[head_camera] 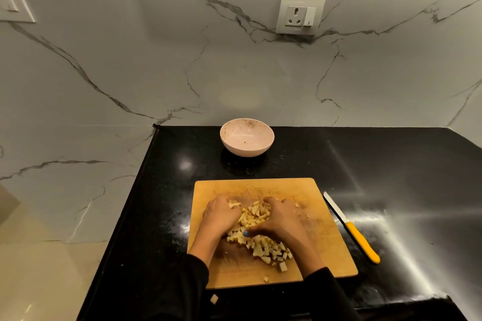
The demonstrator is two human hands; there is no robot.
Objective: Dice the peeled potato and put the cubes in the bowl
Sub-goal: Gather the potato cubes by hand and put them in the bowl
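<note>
A heap of pale potato cubes (254, 215) lies in the middle of the wooden cutting board (326, 242). My left hand (220, 215) cups the heap from its left side, fingers curled against the cubes. From the right, my right hand (280, 219) curls round the same heap, thumb reaching under toward the left hand. More cubes (273, 250) are scattered on the board below the hands. The pink bowl (247, 137) stands beyond the board near the wall, with only specks inside.
A yellow-handled knife (352, 228) lies on the black counter just right of the board. One stray cube (214, 299) sits on the counter at the board's near left corner. The counter's left edge drops off beside the board. A wall socket (300, 14) is above.
</note>
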